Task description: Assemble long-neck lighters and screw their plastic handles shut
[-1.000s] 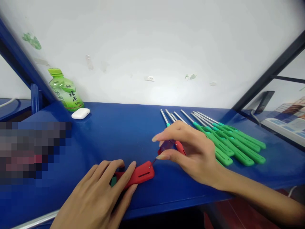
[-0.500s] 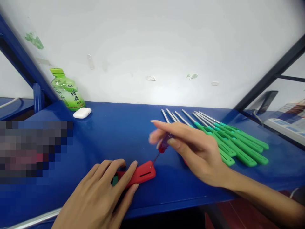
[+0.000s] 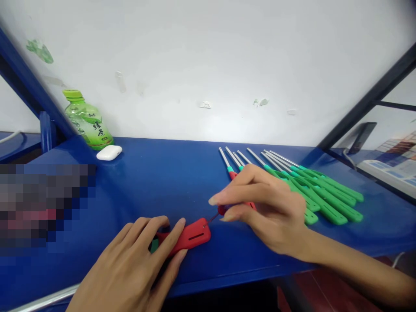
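My left hand (image 3: 130, 255) presses a red-handled long-nosed lighter (image 3: 197, 229) against the blue table, its thumb and fingers along the handle. The slotted butt end of the handle points right. A silver tube (image 3: 48, 299) emerges from under my left wrist at the lower left. In my right hand (image 3: 260, 208), pinched between thumb and fingers, is a small screwdriver (image 3: 221, 210) with a red and purple handle, mostly hidden. Its thin shaft leans low, and the tip meets the corner of the red handle. Another red lighter (image 3: 232, 174) lies partly behind my right hand.
Several green lighters (image 3: 334, 210) lie fanned out on the right of the blue table (image 3: 156, 182). A green tea bottle (image 3: 89, 121) and a white earbud case (image 3: 109, 152) stand at the back left. A white wall (image 3: 182, 65) rises behind.
My right hand has come down and the screwdriver now slants lower, its tip still at the red handle's corner. The fingers have closed in around its grip. My left hand keeps its hold.
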